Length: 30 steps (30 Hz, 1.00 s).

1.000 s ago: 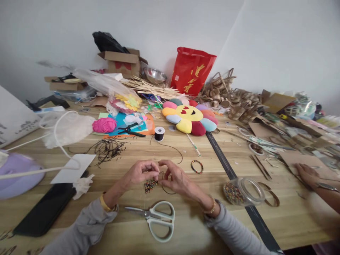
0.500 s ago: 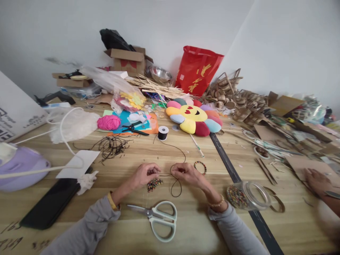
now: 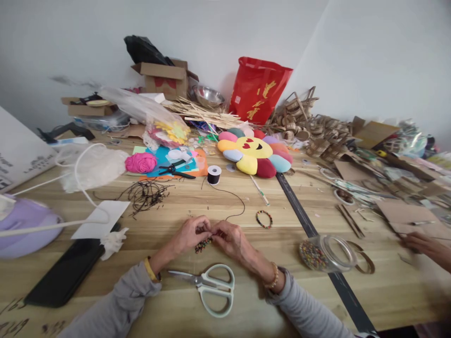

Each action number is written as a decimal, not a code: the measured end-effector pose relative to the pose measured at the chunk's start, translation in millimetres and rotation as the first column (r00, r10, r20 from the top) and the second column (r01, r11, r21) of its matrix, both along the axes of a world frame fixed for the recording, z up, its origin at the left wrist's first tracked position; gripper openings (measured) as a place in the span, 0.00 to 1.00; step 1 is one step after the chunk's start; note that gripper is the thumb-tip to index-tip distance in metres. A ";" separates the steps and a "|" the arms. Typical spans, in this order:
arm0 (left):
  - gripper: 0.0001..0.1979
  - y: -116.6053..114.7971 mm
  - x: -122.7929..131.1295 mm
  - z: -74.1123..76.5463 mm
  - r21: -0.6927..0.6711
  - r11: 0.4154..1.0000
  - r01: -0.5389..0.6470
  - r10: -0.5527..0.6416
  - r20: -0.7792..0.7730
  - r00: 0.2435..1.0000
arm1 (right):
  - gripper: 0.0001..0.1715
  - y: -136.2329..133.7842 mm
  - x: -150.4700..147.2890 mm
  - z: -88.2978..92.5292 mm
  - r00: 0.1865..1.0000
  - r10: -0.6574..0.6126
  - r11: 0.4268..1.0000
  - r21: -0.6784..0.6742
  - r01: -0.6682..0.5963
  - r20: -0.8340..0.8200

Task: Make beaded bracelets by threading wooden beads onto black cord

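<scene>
Your left hand (image 3: 193, 232) and right hand (image 3: 231, 238) are pinched nearly closed by those small round multicoloured beads (image 3: 201, 247); can't tell what's gripped. Pale-green-handled metal scissors (image 3: 201, 280) crowd your near side, light wooden counter (image 3: 280, 244) is bare just rightward.

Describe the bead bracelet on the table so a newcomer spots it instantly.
Find the flower-shaped cushion, then the black strip running from it toward the viewer. Between that strip and the right hand lies a small ring of multicoloured beads. It forms a closed circle, unlike the clustered beads by the left hand.
</scene>
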<state>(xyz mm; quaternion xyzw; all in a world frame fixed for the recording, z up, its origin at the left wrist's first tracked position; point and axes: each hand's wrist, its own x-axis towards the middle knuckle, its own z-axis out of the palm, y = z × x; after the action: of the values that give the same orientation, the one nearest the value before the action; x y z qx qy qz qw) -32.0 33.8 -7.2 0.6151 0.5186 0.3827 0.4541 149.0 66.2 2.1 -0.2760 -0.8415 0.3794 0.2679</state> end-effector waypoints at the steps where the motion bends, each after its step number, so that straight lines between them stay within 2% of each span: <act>1: 0.05 0.0 0.0 0.5 -0.002 1.000 0.000 0.000 0.015 1.000 | 0.04 0.4 0.3 0.3 1.000 0.004 1.000 0.016 -0.004 -0.005; 10: 0.05 0.6 -2.3 -1.3 0.023 0.999 -0.030 0.030 0.007 1.000 | 0.08 4.7 4.6 -5.5 1.000 0.007 0.994 0.112 -0.009 0.024; 15: 0.05 1.2 -4.0 -3.3 0.059 0.997 -0.054 0.055 -0.008 0.998 | 0.07 10.4 7.4 -16.6 0.994 -0.107 0.987 0.117 0.109 -0.023; 19: 0.06 1.6 -2.5 -6.7 0.137 0.990 0.031 0.000 -0.219 0.976 | 0.06 17.2 9.0 -23.5 0.968 -0.242 0.970 -0.056 0.238 -0.073; 23: 0.05 -1.3 2.7 -7.9 0.287 0.942 0.176 -0.019 -0.476 0.879 | 0.10 22.2 7.9 -26.7 0.949 -0.297 0.935 -0.233 0.266 -0.105; 27: 0.03 -6.2 7.2 -7.7 0.321 0.912 0.255 -0.012 -0.601 0.799 | 0.10 22.8 6.6 -27.4 0.946 -0.301 0.933 -0.243 0.266 -0.120; 30: 0.01 -8.6 8.5 -7.2 0.324 0.908 0.265 -0.001 -0.630 0.776 | 0.09 21.6 6.4 -28.0 0.953 -0.282 0.941 -0.228 0.251 -0.111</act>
<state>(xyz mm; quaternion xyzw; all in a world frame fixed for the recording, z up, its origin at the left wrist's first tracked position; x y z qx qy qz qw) -23.6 25.3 -14.4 0.8202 0.5042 0.2232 0.1523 155.5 87.8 -25.9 -0.3867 -0.7299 0.4455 0.3454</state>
